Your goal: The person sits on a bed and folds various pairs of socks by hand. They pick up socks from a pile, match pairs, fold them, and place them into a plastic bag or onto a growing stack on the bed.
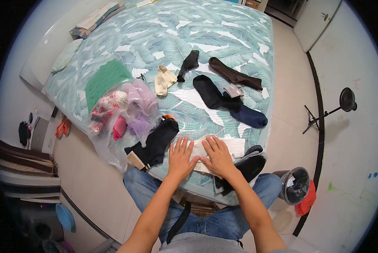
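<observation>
My left hand (181, 158) and my right hand (218, 156) lie flat, palms down and fingers spread, on white socks (236, 147) at the near edge of the bed. The socks' ribbed cuffs point to the right; my hands cover part of them. Left of my left hand lie black socks (160, 139) with a cardboard label (135, 160). Black and grey socks (252, 166) lie beside my right hand and partly under its wrist. Farther back are a cream sock (164, 80), a small dark sock (189, 64), a dark brown sock (234, 74), a black sock (206, 91) and a navy sock (249, 115).
A clear plastic bag (122, 110) of colourful socks sits at the left by a green textured item (106, 79). The leaf-patterned bedspread (163, 31) covers the bed. On the floor at the right stand a bin (295, 186) and a tripod (314, 120).
</observation>
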Available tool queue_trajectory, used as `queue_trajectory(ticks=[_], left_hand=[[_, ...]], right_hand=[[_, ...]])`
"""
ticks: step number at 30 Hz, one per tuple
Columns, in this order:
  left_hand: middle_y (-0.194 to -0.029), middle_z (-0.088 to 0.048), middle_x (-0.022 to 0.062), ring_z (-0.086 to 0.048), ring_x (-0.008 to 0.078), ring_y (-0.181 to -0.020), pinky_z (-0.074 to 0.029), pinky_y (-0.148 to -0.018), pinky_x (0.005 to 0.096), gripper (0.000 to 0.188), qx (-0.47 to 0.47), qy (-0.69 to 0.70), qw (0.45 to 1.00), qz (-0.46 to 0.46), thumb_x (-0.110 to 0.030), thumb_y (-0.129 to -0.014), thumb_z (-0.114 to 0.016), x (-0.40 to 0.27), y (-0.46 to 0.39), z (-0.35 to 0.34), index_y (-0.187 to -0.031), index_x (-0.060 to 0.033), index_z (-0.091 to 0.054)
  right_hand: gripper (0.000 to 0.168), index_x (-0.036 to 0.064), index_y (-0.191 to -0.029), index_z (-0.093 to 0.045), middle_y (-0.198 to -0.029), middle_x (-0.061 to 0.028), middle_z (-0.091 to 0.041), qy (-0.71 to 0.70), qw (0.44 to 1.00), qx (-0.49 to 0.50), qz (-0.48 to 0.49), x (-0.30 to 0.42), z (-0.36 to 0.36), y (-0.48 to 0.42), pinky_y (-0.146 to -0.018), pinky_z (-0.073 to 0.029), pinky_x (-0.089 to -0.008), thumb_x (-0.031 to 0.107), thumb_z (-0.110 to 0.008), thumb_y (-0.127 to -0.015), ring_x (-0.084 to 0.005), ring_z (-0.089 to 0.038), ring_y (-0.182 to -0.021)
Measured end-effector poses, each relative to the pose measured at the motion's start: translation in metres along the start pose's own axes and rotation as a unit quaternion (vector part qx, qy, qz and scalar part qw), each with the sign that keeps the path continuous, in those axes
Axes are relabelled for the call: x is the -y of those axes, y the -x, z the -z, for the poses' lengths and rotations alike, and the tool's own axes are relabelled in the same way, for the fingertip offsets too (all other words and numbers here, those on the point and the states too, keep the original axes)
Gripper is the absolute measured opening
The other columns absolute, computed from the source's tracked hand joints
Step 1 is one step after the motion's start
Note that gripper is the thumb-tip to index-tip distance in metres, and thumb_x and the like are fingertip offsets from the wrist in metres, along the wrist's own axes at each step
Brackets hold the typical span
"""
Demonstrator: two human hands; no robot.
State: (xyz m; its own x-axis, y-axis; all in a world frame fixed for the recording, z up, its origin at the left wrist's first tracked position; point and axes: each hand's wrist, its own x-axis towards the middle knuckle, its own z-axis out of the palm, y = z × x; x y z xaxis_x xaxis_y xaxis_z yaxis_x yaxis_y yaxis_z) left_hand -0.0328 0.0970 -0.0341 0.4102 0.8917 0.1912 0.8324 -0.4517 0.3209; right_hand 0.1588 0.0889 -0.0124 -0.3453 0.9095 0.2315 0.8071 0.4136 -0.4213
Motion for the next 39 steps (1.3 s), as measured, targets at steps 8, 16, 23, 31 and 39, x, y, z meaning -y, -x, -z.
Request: queue_trajectory(ticks=[8,16,23,31,39], left_hand=[[-0.141,-0.037,0.0148,-0.029,0.0329,-0.133,-0.021,-0.105,0.0547,0.059,-0.029,-0.001,0.999,0.015,-0.044,-0.085,-0.054,-0.004,0.000,-0.005,-0.131,-0.0085,-0.046],[-0.139,-0.039,0.0164,-0.030,0.0308,-0.133,-0.019,-0.108,0.0493,0.052,0.037,0.122,0.988,0.090,-0.041,-0.091,-0.046,0.007,-0.005,-0.002,-0.127,-0.0039,-0.050],[-0.113,-0.057,0.0068,-0.053,0.0161,-0.104,-0.039,-0.093,0.0303,0.045,0.031,0.737,0.573,0.358,-0.035,-0.092,-0.053,-0.021,-0.016,0.038,-0.120,0.0000,-0.052],[-0.107,-0.061,0.0070,-0.061,0.0175,-0.094,-0.050,-0.081,0.0308,0.030,0.021,0.813,0.476,0.335,-0.011,-0.088,-0.057,-0.049,0.003,0.070,-0.117,-0.0028,-0.053],[-0.112,-0.060,0.0085,-0.060,0.0184,-0.098,-0.049,-0.085,0.0307,0.037,0.149,0.763,0.533,0.335,-0.013,-0.086,-0.058,-0.025,0.044,0.102,-0.121,-0.0002,-0.051]], right_hand=[[0.028,0.001,-0.101,-0.059,-0.120,-0.0197,-0.051,0.121,0.979,-0.166,-0.011,-0.063,0.024,-0.083,-0.095,-0.039,-0.0417,0.006,-0.064,-0.074,-0.0363,-0.047,-0.114],[0.029,0.003,-0.100,-0.057,-0.097,-0.0125,-0.058,-0.045,0.977,-0.206,0.018,-0.030,0.046,-0.102,-0.074,-0.049,-0.0377,-0.002,-0.055,-0.071,-0.0307,-0.057,-0.089],[0.031,0.004,-0.104,-0.056,-0.090,-0.0104,-0.061,-0.147,0.983,-0.095,0.061,0.064,0.039,-0.021,-0.066,-0.048,-0.0364,0.000,-0.057,-0.073,-0.0279,-0.057,-0.078],[0.031,0.000,-0.111,-0.053,-0.104,-0.0120,-0.056,-0.310,0.915,-0.178,-0.187,0.064,0.051,0.013,-0.076,-0.046,-0.0318,0.010,-0.062,-0.083,-0.0231,-0.055,-0.094],[0.035,0.002,-0.118,-0.050,-0.107,-0.0057,-0.061,-0.759,0.574,-0.061,-0.300,0.052,0.050,0.009,-0.080,-0.048,-0.0260,0.020,-0.059,-0.090,-0.0121,-0.060,-0.092]])
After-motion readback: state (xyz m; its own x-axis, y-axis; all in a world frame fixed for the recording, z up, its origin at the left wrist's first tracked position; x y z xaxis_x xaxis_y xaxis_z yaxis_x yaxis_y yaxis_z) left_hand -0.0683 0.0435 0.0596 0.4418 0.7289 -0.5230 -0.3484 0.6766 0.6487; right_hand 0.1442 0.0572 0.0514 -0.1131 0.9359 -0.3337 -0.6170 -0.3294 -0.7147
